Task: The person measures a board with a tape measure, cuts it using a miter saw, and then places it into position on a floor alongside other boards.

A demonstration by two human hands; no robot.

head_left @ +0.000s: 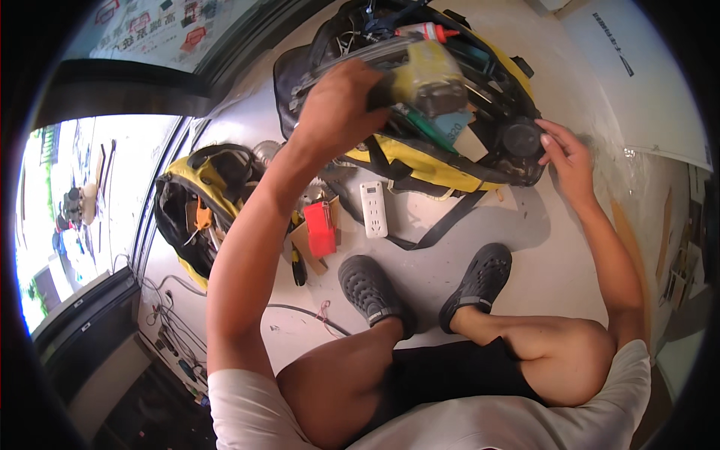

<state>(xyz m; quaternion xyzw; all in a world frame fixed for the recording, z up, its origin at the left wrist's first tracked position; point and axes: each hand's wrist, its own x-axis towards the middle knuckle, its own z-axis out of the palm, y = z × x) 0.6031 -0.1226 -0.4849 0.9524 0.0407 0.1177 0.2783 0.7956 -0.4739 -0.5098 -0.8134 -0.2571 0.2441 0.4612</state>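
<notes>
My left hand [339, 101] is raised over a large black and yellow tool bag [450, 169] and grips a yellow and grey power tool [429, 76] by its dark handle. The tool hangs just above the open bag, which holds a red-tipped tube [424, 31], a green-handled tool [427, 129] and cables. My right hand [568, 157] rests on the bag's right end beside a round black part [520, 139], fingers spread, holding nothing.
A white power strip [373, 209] and a black strap [442, 229] lie on the pale floor in front of the bag. A smaller black and yellow bag [196, 214], a red box [321, 229] and a screwdriver [298, 264] sit left. My grey clogs [420, 289] stand below.
</notes>
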